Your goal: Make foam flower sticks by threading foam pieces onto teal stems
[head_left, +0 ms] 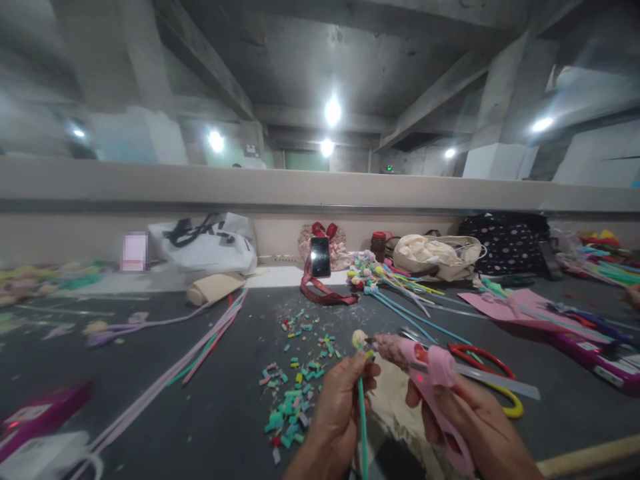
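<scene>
My left hand (340, 393) is closed around a thin green stem (363, 427), which hangs down below the fingers. At its top sits a small pale yellow flower head (359, 338), just above my thumb. A small yellow piece shows at the fingertips. My right hand (470, 417) grips a pink glue gun (425, 367) by its handle, with a small red light lit. The nozzle points left and is right beside the flower head; whether they touch I cannot tell. Out of the gun's back sticks a translucent glue stick (510, 384). Beneath both hands lies cream cloth (397, 393).
Many coloured cut bits (290, 407) are scattered left of my hands. Scissors (515, 408) lie behind the glue gun. Fuzzy stems (175, 360), a phone (321, 257), finished flowers (367, 267), pink paper (525, 310) and bags (215, 247) surround the dark table. Another person's hand (634, 297) shows far right.
</scene>
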Tool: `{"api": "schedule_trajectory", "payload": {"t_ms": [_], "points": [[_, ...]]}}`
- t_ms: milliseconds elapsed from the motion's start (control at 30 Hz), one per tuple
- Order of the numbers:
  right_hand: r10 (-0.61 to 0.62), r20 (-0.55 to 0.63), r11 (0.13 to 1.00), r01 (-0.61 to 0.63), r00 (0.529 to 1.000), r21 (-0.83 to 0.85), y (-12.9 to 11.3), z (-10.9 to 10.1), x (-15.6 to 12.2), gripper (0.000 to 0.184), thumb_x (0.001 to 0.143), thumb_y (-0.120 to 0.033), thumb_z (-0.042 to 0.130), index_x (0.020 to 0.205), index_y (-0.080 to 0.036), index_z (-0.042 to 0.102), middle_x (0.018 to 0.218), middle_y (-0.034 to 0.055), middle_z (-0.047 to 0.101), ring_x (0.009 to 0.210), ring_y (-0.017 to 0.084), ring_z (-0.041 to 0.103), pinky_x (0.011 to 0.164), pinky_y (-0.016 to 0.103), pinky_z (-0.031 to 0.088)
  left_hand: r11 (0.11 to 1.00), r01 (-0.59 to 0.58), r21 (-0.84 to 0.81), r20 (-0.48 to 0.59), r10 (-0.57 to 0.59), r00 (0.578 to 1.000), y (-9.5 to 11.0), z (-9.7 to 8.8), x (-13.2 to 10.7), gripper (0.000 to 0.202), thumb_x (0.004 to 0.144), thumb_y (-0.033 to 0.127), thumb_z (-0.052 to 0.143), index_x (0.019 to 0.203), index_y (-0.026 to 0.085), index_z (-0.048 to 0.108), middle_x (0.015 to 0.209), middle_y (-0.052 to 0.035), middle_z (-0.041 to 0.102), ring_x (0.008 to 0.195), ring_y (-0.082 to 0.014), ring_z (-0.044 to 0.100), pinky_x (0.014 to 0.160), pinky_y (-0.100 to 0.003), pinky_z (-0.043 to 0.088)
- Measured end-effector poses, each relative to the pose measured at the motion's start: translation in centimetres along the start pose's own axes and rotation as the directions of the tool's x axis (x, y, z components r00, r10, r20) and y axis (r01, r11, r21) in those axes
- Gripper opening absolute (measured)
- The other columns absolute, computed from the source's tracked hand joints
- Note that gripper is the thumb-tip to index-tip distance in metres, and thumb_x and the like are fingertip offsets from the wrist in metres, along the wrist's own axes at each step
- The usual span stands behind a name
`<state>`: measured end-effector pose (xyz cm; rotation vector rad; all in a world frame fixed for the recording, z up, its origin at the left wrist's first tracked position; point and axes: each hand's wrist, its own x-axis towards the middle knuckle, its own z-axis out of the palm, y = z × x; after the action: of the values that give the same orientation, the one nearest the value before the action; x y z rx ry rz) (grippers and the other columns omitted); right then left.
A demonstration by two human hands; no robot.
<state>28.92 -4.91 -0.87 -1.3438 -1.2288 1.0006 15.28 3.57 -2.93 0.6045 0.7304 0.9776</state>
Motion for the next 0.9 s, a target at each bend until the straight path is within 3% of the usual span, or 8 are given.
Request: {"api": "schedule_trajectory", "payload": {"t_ms": [267,667,900], "points": [[0.003,0.0,0.999,-0.002,1.0,-0.053,-0.27,0.39,0.07,0.046,0.074,-0.057,0.04,0.073,-0.013,0.056,0.044,-0.0039,0.043,0.042,0.008,0.035,0.042,0.019,0.022,0.999,-0.016,0.048,0.056,0.013,0.998,-0.15,-0.26,0.08,0.023,0.068,0.034,0.059,0.068,0.012,0.055,0.059,-0.001,0.057,0.044,-0.0043,0.042,0.041,-0.016,0.024],[0.009,0.028,0.999,-0.008,1.0,-0.038,0.07,0.36,0.23,0.044,0.075,-0.057,0.039,0.067,-0.016,0.052,0.044,-0.0041,0.04,0.043,0.01,0.034,0.042,0.02,0.023,0.998,-0.048,0.047,0.037,0.046,0.998,-0.38,-0.26,0.08,0.03,0.059,0.04,0.066,0.064,0.012,0.056,0.059,-0.0011,0.058,0.046,-0.0062,0.043,0.047,-0.019,0.03],[-0.035,0.029,0.997,0.037,0.999,-0.068,0.0,0.53,0.24,0.043,0.075,-0.056,0.039,0.062,-0.017,0.051,0.044,-0.0038,0.041,0.042,0.01,0.037,0.042,0.02,0.024,0.997,-0.059,0.056,0.04,0.057,0.998,-0.59,-0.36,0.43,0.026,0.065,0.037,0.062,0.068,0.012,0.057,0.06,-0.0018,0.058,0.047,-0.006,0.044,0.045,-0.018,0.028]]}}
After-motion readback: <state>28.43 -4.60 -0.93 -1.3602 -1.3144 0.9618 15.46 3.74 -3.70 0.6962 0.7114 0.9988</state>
